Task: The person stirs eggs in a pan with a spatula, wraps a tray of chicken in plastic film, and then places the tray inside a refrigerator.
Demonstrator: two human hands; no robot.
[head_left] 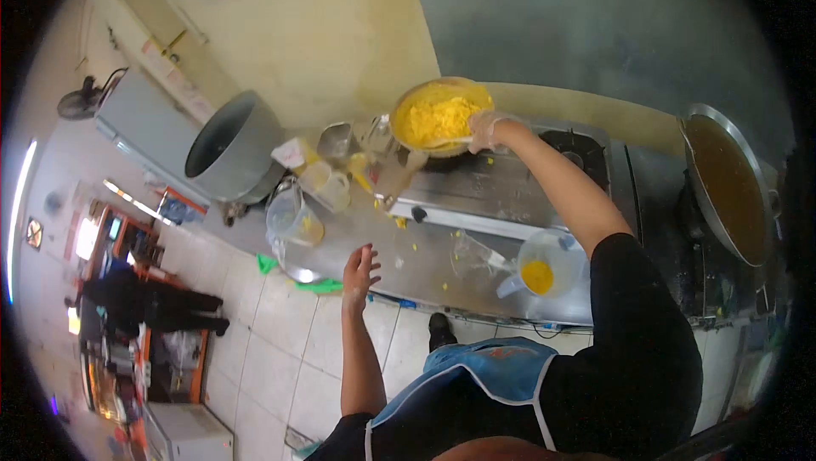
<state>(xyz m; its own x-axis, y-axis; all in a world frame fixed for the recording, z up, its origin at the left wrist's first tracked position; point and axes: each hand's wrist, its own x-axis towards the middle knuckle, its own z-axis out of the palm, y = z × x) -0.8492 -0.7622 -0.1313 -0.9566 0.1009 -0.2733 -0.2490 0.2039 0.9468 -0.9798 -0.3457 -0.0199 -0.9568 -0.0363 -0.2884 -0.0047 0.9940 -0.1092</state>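
A round pan (398, 125) full of yellow, lumpy food (442, 121) sits at the back of the steel stove. At its right rim is my right hand (487, 131), in a clear glove, with the fingers closed; what they hold is too small to make out. My left hand (361, 270) hangs in the air before the counter's front edge, fingers apart and nothing in it. On the counter by my right arm stands a clear jug (552, 261) with yellow contents. Another clear jug (293, 219) stands at the left, near a white cup (334, 192).
A large pan of brown liquid (727, 185) stands at the far right, beyond a bare burner (574, 151). A big grey pot (238, 147) is at the left. Crumpled clear plastic (476, 253) lies on the counter (408, 265). A person (153, 304) stands far left.
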